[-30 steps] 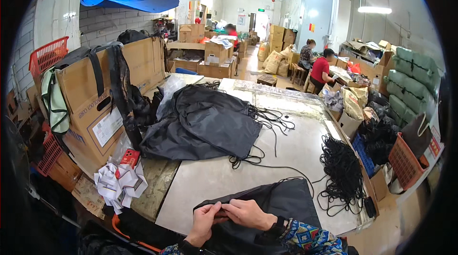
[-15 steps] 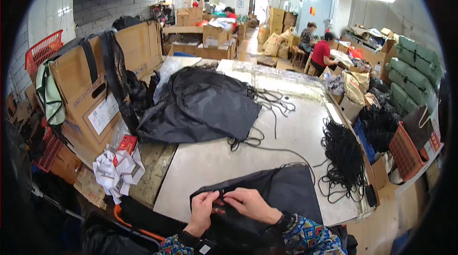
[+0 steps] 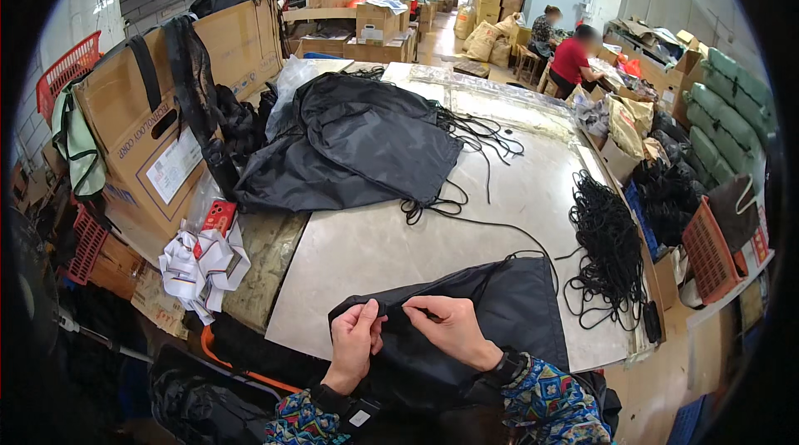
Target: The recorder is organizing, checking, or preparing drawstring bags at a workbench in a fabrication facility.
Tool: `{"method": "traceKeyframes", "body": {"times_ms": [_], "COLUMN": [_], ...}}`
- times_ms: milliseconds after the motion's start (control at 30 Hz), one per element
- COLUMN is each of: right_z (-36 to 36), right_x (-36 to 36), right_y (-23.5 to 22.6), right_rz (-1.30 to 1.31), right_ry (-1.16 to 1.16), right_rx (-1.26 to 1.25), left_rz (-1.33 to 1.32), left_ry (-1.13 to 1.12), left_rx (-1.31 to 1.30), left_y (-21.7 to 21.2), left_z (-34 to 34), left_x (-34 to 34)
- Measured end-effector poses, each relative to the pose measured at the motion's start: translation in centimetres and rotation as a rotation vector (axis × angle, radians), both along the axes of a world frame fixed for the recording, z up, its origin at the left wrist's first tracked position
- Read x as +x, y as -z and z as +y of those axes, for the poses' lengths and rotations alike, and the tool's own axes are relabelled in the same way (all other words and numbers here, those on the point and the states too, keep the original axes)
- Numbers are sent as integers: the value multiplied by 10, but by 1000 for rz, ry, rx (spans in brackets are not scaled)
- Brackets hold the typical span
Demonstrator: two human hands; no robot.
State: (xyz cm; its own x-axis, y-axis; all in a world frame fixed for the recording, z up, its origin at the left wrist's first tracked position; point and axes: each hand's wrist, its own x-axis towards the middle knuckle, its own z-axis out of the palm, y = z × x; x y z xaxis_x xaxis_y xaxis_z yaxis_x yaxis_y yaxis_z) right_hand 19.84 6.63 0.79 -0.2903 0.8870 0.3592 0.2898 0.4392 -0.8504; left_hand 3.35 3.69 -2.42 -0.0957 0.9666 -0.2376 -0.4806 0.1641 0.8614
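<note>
A black fabric bag (image 3: 518,304) lies at the table's near edge, partly hanging toward me. My left hand (image 3: 354,341) pinches its upper left edge between thumb and fingers. A short way to the right, my right hand (image 3: 452,330) is closed in a pinch over the fabric; whatever lies between its fingertips is too small and dark to make out. A thin black cord (image 3: 503,230) runs from the heap beyond to the bag's upper right corner. That heap of black drawstring bags (image 3: 374,141) has loose cord ends on its right side.
A tangled bundle of black cords (image 3: 606,237) lies along the right of the pale tabletop (image 3: 333,279). On the left stand a large cardboard box (image 3: 125,133), crumpled white ribbon (image 3: 204,270) and a red phone-like item (image 3: 220,217). Two people (image 3: 573,62) sit at the back right.
My hands have drawn apart, the right one moving to the right, away from the left. The left still grips the bag's edge. The view has tilted slightly downward.
</note>
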Motion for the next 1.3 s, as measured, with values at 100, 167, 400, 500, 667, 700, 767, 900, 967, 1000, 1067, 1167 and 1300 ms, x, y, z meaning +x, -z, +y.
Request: {"method": "traceKeyframes", "body": {"times_ms": [100,167,400,500,667,700,767,900,967,1000,1067,1167,1300], "right_z": [-1,0,0,1,1,2,6,12,9,7,8,11,12], "right_x": [-4,-7,-4,-2,2,3,5,8,8,9,10,11,15], "right_y": [2,7,8,15,5,7,12,18,4,-2,2,5,3], "right_rz": [-29,-42,127,116,278,261,212,-8,21,50,97,169,163], "right_ry": [-21,-37,-223,-150,-179,-211,-251,-310,-306,-295,-294,-290,-393], "right_rx": [21,84,-375,-428,-647,-630,-553,-77,-320,-563,-654,-738,-810], "left_rz": [-5,16,62,640,637,494,341,318,363,362,382,328,349], "left_ry": [21,40,100,76,5,107,227,211,173,174,212,240,287], "left_rx": [-9,-11,3,95,243,196,133,87,101,101,128,126,155], "left_y": [1,-1,-1,-6,-23,-15,-7,-9,-8,-9,-11,-9,-16], "left_z": [-1,-1,-3,-12,-16,-13,-11,-13,-14,-15,-16,-17,-16], "left_x": [0,1,-1,0,-1,-6,-10,-8,-9,-9,-9,-7,-9]}}
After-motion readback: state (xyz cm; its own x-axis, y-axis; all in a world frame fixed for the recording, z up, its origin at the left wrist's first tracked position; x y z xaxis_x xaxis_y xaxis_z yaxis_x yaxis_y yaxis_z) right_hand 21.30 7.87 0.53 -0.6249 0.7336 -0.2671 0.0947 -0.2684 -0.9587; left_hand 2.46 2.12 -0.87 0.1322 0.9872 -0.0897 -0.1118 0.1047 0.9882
